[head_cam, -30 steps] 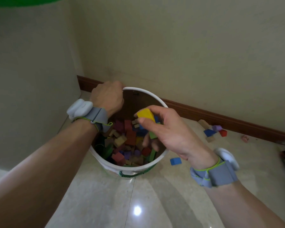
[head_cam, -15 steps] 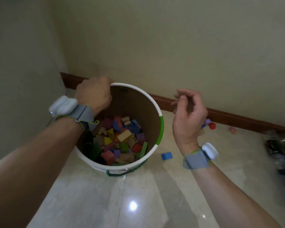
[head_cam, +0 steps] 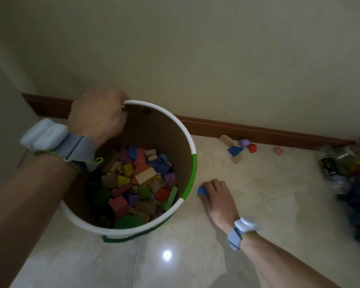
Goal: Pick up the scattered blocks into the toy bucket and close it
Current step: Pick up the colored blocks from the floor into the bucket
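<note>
Toy bucket (head_cam: 192, 169), lidless and centre-left of frame, full of mixed blocks. Left hand (head_cam: 97, 115) clamped over far rim. Right hand (head_cam: 215, 193) curled on blue block (head_cam: 202, 191), floor just right of bucket.

White-green bucket (head_cam: 192, 163); blue block (head_cam: 202, 191); red block (head_cam: 252, 148).

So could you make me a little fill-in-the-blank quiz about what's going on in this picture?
1. The left hand grips the bucket's ____.
2. The right hand is closing on a ____ block on the floor.
3. The red block lies near the ____ at the foot of the wall.

Missing words: rim; blue; baseboard
</note>
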`<state>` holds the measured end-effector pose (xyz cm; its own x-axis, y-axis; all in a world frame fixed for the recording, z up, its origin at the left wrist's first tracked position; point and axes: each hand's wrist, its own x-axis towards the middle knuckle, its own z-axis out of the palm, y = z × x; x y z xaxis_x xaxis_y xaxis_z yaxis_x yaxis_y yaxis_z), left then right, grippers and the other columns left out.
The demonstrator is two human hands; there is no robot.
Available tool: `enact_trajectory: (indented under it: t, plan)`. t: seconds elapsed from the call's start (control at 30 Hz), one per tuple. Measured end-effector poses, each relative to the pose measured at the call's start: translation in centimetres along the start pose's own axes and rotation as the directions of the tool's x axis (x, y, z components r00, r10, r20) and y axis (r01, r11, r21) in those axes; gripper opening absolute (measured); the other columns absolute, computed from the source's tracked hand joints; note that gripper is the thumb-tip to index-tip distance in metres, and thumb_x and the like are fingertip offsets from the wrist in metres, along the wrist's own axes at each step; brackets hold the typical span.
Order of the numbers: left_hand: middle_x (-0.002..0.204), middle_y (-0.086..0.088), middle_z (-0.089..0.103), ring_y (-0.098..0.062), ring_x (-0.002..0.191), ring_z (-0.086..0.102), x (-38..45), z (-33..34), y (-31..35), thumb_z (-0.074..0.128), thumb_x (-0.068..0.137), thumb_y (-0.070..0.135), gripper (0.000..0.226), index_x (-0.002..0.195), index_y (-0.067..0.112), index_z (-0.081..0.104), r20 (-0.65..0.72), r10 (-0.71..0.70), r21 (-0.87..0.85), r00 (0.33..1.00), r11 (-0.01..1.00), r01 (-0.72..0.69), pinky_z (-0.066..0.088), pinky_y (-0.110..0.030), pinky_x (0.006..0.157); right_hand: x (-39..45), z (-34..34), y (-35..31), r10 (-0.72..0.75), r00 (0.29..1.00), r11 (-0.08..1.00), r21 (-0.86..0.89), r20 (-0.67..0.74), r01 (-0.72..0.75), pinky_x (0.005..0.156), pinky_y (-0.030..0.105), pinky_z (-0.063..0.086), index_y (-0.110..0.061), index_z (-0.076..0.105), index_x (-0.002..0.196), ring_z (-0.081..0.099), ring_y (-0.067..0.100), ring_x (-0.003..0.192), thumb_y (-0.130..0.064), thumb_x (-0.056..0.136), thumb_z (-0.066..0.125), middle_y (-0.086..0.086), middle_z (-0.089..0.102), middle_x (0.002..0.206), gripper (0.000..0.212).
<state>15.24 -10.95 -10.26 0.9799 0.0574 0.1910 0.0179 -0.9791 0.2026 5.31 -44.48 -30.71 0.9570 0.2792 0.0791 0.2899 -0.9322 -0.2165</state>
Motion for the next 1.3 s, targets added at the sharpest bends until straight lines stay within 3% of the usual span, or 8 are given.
enact_trajectory:
  t: [0.17,0.33,0.57,0.67,0.87,1.03,1.13,1.3]
  plan:
    - [0.105,-0.018,0.063,-0.042,0.098,0.057,1.2,0.7,1.9,0.061,0.083,0.026,0.03,0.112,0.024,0.064,0.014,0.056,-0.01,0.998,0.998,-0.056,0.046,-0.043,0.076,4.1,0.7,6.0,0.301,0.943,0.919,-0.223,-0.139,-0.326,0.095,0.055,0.032,-0.015,0.05,0.126,0.046,0.038,0.119,-0.065,0.09,0.045,0.014,0.047,0.131,0.062]
    - [0.106,-0.02,0.062,-0.041,0.099,0.056,2.5,1.4,3.5,0.061,0.083,0.025,0.029,0.113,0.021,0.063,0.021,0.087,-0.025,0.996,0.996,-0.086,0.044,-0.042,0.076,8.3,1.2,10.7,0.387,0.919,0.881,-0.266,-0.071,-0.391,0.106,0.073,0.016,-0.03,0.027,0.15,0.02,0.043,0.145,-0.087,0.083,0.034,0.012,0.017,0.158,0.088]
    - [0.104,-0.016,0.061,-0.039,0.099,0.055,4.7,2.8,5.3,0.059,0.084,0.029,0.026,0.11,0.026,0.061,0.047,0.125,-0.038,0.991,0.992,-0.123,0.039,-0.036,0.072,11.9,1.2,13.8,0.348,0.936,0.899,-0.264,-0.052,-0.349,0.104,0.068,0.025,-0.041,0.021,0.15,0.018,0.041,0.144,-0.09,0.081,0.013,0.012,0.021,0.158,0.085]
    - [0.1,-0.014,0.061,-0.038,0.096,0.056,5.3,3.0,6.1,0.06,0.084,0.029,0.023,0.107,0.029,0.061,0.068,0.137,-0.062,0.988,0.989,-0.133,0.037,-0.034,0.069,12.7,1.6,14.1,0.379,0.919,0.893,-0.217,-0.111,-0.395,0.094,0.061,0.038,-0.043,0.031,0.142,0.028,0.041,0.136,-0.086,0.083,0.023,0.009,0.029,0.148,0.074]
    - [0.088,-0.014,0.059,-0.038,0.086,0.055,6.1,3.2,7.3,0.059,0.084,0.025,0.014,0.097,0.028,0.061,0.103,0.209,-0.129,0.972,0.972,-0.196,0.039,-0.034,0.066,13.9,2.1,12.6,0.516,0.796,0.82,-0.087,-0.318,-0.566,0.072,0.047,0.033,-0.031,0.051,0.11,0.035,0.036,0.105,-0.062,0.077,0.031,0.01,0.038,0.123,0.049]
    - [0.09,-0.014,0.058,-0.037,0.086,0.054,6.0,3.3,7.2,0.058,0.085,0.027,0.015,0.1,0.028,0.059,0.101,0.2,-0.123,0.975,0.975,-0.187,0.035,-0.033,0.065,15.1,1.6,11.3,0.665,0.674,0.736,0.131,-0.323,-0.664,0.079,0.053,0.031,-0.03,0.049,0.1,0.039,0.041,0.105,-0.064,0.074,0.019,0.016,0.045,0.13,0.052]
    - [0.094,-0.015,0.059,-0.038,0.088,0.054,5.9,3.4,7.1,0.058,0.085,0.028,0.02,0.105,0.029,0.06,0.09,0.2,-0.126,0.976,0.974,-0.188,0.034,-0.032,0.066,14.9,1.7,11.1,0.653,0.698,0.74,0.049,-0.295,-0.671,0.081,0.051,0.027,-0.027,0.055,0.106,0.038,0.041,0.104,-0.062,0.071,0.014,0.014,0.035,0.135,0.065]
    - [0.088,-0.013,0.056,-0.035,0.08,0.052,5.8,3.3,7.2,0.059,0.085,0.028,0.016,0.101,0.028,0.06,0.092,0.204,-0.134,0.975,0.972,-0.191,0.034,-0.032,0.064,14.2,1.5,11.2,0.608,0.758,0.752,-0.136,-0.236,-0.645,0.073,0.045,0.021,-0.026,0.053,0.111,0.036,0.038,0.096,-0.055,0.084,0.028,0.011,0.03,0.126,0.046]
